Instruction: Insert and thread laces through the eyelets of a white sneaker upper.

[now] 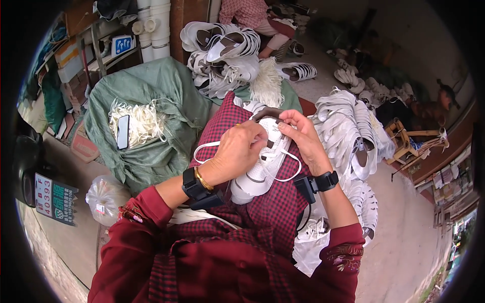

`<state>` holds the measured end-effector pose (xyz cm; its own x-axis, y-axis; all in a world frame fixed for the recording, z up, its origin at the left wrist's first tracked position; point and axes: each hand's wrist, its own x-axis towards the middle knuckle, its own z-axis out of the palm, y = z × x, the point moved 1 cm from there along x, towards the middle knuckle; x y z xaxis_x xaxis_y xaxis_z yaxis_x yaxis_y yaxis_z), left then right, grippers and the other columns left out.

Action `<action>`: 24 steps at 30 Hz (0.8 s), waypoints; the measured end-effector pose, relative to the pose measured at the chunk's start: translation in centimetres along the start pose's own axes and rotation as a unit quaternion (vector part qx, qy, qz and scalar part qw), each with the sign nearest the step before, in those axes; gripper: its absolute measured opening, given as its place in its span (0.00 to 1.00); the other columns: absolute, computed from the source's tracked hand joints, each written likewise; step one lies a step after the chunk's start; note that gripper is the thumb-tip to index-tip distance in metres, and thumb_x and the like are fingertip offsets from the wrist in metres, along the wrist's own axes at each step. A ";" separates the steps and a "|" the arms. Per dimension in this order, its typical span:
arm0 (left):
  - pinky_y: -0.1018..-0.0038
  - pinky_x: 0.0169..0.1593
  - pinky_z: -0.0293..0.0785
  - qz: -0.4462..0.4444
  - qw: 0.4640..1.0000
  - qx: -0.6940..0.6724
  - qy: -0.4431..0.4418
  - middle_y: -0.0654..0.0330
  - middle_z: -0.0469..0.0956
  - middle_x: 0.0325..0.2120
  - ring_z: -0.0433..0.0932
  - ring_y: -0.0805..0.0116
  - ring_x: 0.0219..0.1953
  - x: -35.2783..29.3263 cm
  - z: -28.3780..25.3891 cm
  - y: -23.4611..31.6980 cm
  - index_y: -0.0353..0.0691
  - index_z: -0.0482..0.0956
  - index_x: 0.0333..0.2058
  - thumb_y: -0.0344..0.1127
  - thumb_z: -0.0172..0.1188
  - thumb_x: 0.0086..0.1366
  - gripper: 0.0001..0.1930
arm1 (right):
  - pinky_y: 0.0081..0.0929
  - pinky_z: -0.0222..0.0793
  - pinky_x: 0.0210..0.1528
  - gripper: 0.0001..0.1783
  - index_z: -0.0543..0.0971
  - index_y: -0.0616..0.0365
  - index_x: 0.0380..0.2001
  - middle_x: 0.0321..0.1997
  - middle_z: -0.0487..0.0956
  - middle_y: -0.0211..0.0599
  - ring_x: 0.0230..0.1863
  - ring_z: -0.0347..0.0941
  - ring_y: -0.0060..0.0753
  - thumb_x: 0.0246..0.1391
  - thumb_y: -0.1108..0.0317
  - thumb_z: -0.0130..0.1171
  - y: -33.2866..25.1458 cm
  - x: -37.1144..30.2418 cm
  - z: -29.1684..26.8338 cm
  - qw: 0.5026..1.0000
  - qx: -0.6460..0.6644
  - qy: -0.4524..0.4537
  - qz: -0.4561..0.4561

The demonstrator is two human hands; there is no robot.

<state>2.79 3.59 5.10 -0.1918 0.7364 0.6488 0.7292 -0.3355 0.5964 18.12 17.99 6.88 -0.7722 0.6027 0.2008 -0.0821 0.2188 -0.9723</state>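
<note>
A white shoe upper (251, 183) with a dark collar lies on my lap, its toe toward me. A white shoelace (292, 176) is partly threaded through it and hangs in a loop on each side. My left hand (237, 149) is closed over the lacing area, fingers pinched on the lace; its tips are partly hidden. My right hand (304, 139) grips the upper at the tongue and collar, thumb and fingers pressed together. A red-and-black checked apron (216, 126) lies under the upper.
On the left, a green cloth (166, 81) bears a bundle of laces (147, 121) and a phone (123, 132). Stacks of white uppers stand ahead (222, 48) and at right (343, 121). A plastic bag (107, 199) sits at left. Another person (245, 12) sits beyond the stack ahead.
</note>
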 end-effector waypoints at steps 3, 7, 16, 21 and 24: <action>0.60 0.38 0.76 0.022 0.999 -0.022 -0.028 0.50 0.81 0.31 0.81 0.49 0.33 0.0 -0.3 -0.1 0.33 0.80 0.32 0.21 0.62 0.57 0.04 | 0.15 0.67 0.46 0.14 0.77 0.60 0.46 0.41 0.75 0.27 0.43 0.70 0.16 0.59 0.68 0.65 0.2 0.1 0.0 1.000 0.027 0.005 -0.005; 0.59 0.41 0.76 0.046 0.999 0.010 -0.022 0.50 0.81 0.31 0.81 0.49 0.36 0.1 0.3 0.4 0.35 0.80 0.34 0.21 0.61 0.57 0.06 | 0.14 0.67 0.45 0.14 0.77 0.60 0.46 0.41 0.75 0.27 0.43 0.70 0.15 0.59 0.68 0.65 0.1 0.1 0.2 1.000 0.022 0.006 -0.003; 0.57 0.52 0.71 0.068 0.994 0.075 0.040 0.50 0.78 0.43 0.74 0.47 0.49 1.3 -0.2 1.2 0.43 0.75 0.53 0.23 0.63 0.55 0.25 | 0.14 0.66 0.47 0.14 0.77 0.60 0.48 0.42 0.75 0.26 0.44 0.71 0.15 0.60 0.69 0.63 -0.3 -0.7 0.1 0.999 0.022 0.028 -0.001; 0.57 0.59 0.66 0.019 0.982 0.023 -0.185 0.51 0.78 0.49 0.75 0.53 0.54 4.8 -1.5 -1.1 0.41 0.69 0.62 0.28 0.69 0.51 0.37 | 0.17 0.71 0.41 0.12 0.77 0.63 0.47 0.45 0.76 0.31 0.45 0.72 0.18 0.60 0.73 0.61 -1.1 -2.3 1.2 0.981 -0.108 0.116 -0.109; 0.62 0.61 0.68 0.037 0.958 -0.022 -0.284 0.51 0.79 0.53 0.78 0.62 0.54 6.5 -1.5 -2.2 0.38 0.68 0.63 0.28 0.71 0.50 0.39 | 0.20 0.75 0.35 0.12 0.77 0.65 0.45 0.45 0.79 0.36 0.41 0.76 0.20 0.58 0.76 0.61 -2.1 -3.7 1.6 0.961 -0.184 0.144 -0.148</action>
<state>-1.08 8.21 8.71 0.2573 0.9058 0.3367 0.6955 -0.4155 0.5862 20.12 14.03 7.93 -0.5379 0.6484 0.5387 -0.0025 0.6379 -0.7701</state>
